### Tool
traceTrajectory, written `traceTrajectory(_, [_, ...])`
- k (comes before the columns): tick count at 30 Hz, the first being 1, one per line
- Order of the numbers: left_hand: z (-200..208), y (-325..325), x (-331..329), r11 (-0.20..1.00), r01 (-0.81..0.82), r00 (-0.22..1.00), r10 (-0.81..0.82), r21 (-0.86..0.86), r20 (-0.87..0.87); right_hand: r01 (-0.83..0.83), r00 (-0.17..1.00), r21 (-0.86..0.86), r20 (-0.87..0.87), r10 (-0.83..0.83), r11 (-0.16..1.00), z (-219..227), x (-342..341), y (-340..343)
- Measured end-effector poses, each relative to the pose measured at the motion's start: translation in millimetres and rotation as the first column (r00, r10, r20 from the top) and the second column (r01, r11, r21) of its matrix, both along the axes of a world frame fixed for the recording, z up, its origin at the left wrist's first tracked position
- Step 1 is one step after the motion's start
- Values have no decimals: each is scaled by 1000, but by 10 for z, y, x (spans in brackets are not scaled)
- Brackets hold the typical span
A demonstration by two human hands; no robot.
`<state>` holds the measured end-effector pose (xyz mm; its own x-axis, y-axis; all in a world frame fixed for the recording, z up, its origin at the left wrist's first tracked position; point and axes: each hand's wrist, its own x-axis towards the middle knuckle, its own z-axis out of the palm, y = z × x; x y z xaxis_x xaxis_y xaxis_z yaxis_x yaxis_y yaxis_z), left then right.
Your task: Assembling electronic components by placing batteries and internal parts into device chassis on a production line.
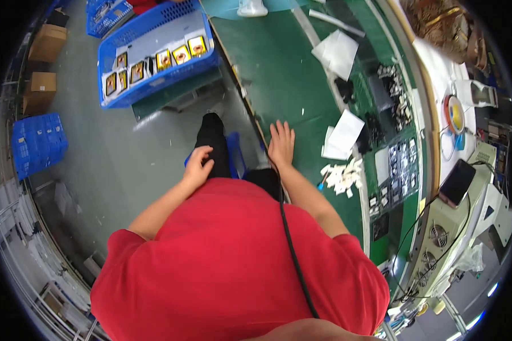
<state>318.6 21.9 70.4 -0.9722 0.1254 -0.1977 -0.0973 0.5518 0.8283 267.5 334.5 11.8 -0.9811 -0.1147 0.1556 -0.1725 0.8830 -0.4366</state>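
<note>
On the green surface (270, 62), just inside its edge, the right hand (281, 143) lies palm down, its fingers straight, a little spread and holding nothing. The left hand (199, 166) is at the black trouser leg (212, 135), fingers loosely bent, thumb apart from them, nothing seen in its grip; whether it touches the cloth, I cannot tell. From the right fingers, a small white scrap (302, 111) lies near at 1 o'clock, apart from the tips. The nearer papers (347, 135) sit at 3 o'clock, well clear of the fingers, and a loose pile of white pieces (346, 177) lies at 4 o'clock, with a blue-tipped tool (322, 183) beside its near side. More papers (337, 54) lie farther off at 1 o'clock, and black pieces (344, 90) between 1 and 2. Beyond the nearer papers, at 3 o'clock, small parts (404, 165) are spread in clear trays. From the left hand, a blue crate (115, 102) of yellow-and-black packs (181, 55) stands at 11 o'clock, well apart from the fingers. A black cord (293, 244) runs down the red shirt (233, 256) at 6 o'clock.
</note>
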Motion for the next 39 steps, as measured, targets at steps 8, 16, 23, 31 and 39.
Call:
traceTrajectory(8, [-456,-555,245,991,-50,935,90,-123,344,60,998,15,24,-60,998,-129,137,-46])
traceTrajectory(16, [-727,-1124,-38,976,-11,842,126,-216,524,115,992,97,49,-120,989,-111,193,-51])
traceTrajectory(23, [-771,-1424,-148,927,63,780,186,-371,598,120,992,125,32,-125,985,-95,143,-73])
traceTrajectory(31, [-681,-1067,-398,853,299,763,54,-427,644,144,986,102,67,-151,984,-85,167,-123])
traceTrajectory(39, [-915,-616,-607,900,395,800,-239,-184,550,134,991,33,-7,-134,990,-13,110,-100])
